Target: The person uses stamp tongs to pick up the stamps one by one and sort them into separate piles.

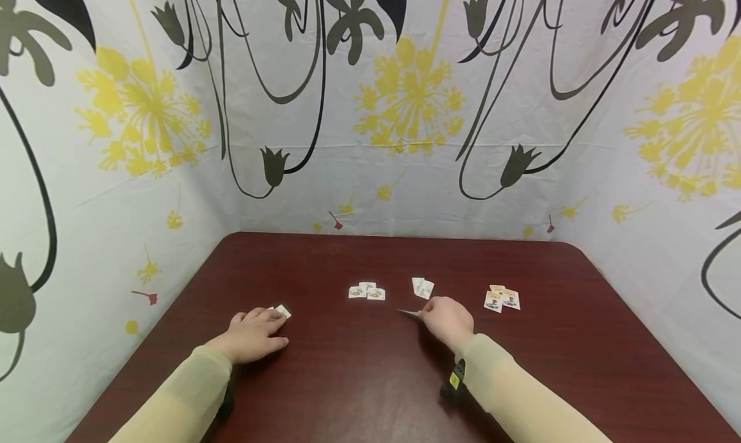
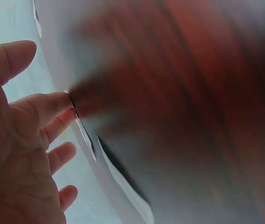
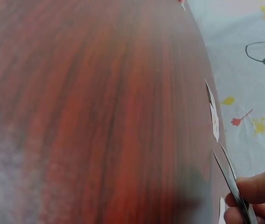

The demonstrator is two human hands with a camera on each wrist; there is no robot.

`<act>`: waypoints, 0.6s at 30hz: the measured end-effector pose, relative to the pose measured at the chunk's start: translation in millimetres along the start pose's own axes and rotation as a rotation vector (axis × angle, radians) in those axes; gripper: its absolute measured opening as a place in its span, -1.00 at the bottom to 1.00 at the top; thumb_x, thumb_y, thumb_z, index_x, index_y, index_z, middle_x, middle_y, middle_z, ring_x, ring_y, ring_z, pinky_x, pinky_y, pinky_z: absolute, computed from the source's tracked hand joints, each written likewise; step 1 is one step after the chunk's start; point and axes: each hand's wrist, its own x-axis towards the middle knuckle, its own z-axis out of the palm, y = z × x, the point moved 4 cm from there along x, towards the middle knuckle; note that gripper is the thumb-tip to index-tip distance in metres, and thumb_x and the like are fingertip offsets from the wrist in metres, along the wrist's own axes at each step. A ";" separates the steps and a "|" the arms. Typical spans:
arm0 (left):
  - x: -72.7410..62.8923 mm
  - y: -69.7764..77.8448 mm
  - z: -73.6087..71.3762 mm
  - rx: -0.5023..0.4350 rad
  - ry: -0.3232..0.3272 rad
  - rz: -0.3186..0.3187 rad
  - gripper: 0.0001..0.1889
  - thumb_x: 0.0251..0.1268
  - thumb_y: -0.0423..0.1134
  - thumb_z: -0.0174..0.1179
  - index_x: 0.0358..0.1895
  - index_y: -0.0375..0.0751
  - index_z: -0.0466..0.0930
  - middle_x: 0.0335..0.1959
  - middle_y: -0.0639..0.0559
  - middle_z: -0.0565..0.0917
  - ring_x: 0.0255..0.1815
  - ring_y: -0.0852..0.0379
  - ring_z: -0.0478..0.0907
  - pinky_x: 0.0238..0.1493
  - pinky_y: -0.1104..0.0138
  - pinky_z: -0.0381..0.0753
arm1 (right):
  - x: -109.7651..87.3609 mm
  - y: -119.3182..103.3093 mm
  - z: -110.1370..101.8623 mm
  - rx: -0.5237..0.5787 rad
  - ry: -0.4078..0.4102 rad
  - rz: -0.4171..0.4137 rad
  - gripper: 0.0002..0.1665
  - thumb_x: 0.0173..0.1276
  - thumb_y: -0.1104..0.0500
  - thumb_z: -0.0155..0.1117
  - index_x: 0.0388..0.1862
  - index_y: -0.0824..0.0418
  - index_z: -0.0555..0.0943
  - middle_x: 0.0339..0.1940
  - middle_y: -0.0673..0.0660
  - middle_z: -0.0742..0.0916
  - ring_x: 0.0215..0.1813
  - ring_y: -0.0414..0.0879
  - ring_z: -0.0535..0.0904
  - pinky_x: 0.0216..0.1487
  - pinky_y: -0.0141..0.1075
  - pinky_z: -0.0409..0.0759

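My right hand (image 1: 447, 321) pinches a pair of metal tweezers (image 3: 233, 189) between thumb and fingers. Their two points stand apart with nothing between them, aimed left over the table in the head view. Just beyond that hand lie small white cards (image 1: 423, 288) that overlap. On the left, my left hand (image 1: 251, 335) has its fingers stretched out over another group of cards (image 1: 282, 311), partly hidden beneath them. From the left wrist, two fingertips touch the edge of one card (image 2: 87, 140), while a second card (image 2: 125, 184) lies beside it, slightly bowed.
A group of picture cards (image 1: 367, 292) lies at the table's middle, and yellow-and-white cards (image 1: 502, 299) lie to the right. The dark red wooden table (image 1: 347, 379) meets a patterned cloth (image 1: 393, 198) at the back and sides. A black wrist device (image 1: 454, 382) sits under the right sleeve.
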 end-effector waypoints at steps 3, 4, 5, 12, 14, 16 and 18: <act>3.1 10.8 0.7 -0.002 -0.031 0.014 -0.37 0.34 0.13 0.07 0.36 -0.17 0.41 0.35 -0.02 0.37 0.40 -0.18 0.16 0.22 -0.25 0.06 | -2.5 1.4 -0.3 0.011 0.004 0.002 -0.82 0.23 -0.02 0.27 -0.39 0.01 0.74 -0.37 -0.08 0.71 -0.39 -0.14 0.54 -0.46 -0.18 0.45; 4.1 14.1 1.1 -0.004 -0.038 0.018 -0.37 0.34 0.13 0.07 0.37 -0.15 0.39 0.36 -0.01 0.36 0.41 -0.17 0.14 0.23 -0.24 0.05 | -2.9 1.8 0.2 0.015 0.005 0.000 -0.82 0.23 -0.02 0.28 -0.40 0.01 0.73 -0.37 -0.08 0.71 -0.39 -0.14 0.55 -0.45 -0.18 0.45; 5.4 17.4 1.7 -0.003 -0.045 0.025 -0.37 0.34 0.13 0.07 0.38 -0.14 0.38 0.37 -0.01 0.34 0.42 -0.17 0.14 0.24 -0.23 0.04 | -3.4 2.2 0.5 0.020 0.007 -0.002 -0.82 0.23 -0.02 0.28 -0.40 0.01 0.73 -0.37 -0.08 0.71 -0.39 -0.15 0.55 -0.44 -0.18 0.45; 14.7 47.3 4.1 -0.019 -0.111 0.106 -0.38 0.38 0.08 0.03 0.41 -0.16 0.33 0.44 -0.03 0.27 0.46 -0.20 0.10 0.35 -0.16 -0.03 | -6.7 4.3 4.2 0.053 0.010 -0.004 -0.83 0.22 -0.02 0.29 -0.41 0.01 0.74 -0.39 -0.08 0.71 -0.39 -0.15 0.55 -0.42 -0.18 0.46; 17.4 56.3 5.0 -0.020 -0.126 0.129 -0.37 0.38 0.09 0.04 0.41 -0.16 0.33 0.45 0.00 0.26 0.47 -0.16 0.12 0.38 -0.12 -0.04 | -8.1 4.1 5.6 0.062 0.004 0.002 -0.82 0.22 -0.03 0.29 -0.42 -0.01 0.74 -0.39 -0.09 0.71 -0.40 -0.16 0.55 -0.42 -0.19 0.46; 20.1 64.4 6.0 -0.022 -0.135 0.158 -0.36 0.37 0.08 0.05 0.41 -0.18 0.32 0.46 0.00 0.25 0.47 -0.12 0.13 0.40 -0.08 -0.05 | -9.5 3.5 7.1 0.070 0.001 0.001 -0.83 0.22 -0.04 0.30 -0.43 -0.02 0.74 -0.41 -0.10 0.71 -0.41 -0.17 0.55 -0.43 -0.19 0.45; 22.7 71.9 6.7 -0.023 -0.140 0.187 -0.35 0.36 0.08 0.05 0.41 -0.19 0.31 0.47 0.00 0.25 0.47 -0.05 0.15 0.42 -0.05 -0.06 | -10.8 2.8 8.4 0.077 0.001 -0.003 -0.83 0.21 -0.04 0.31 -0.45 -0.03 0.73 -0.42 -0.11 0.70 -0.42 -0.19 0.53 -0.43 -0.20 0.44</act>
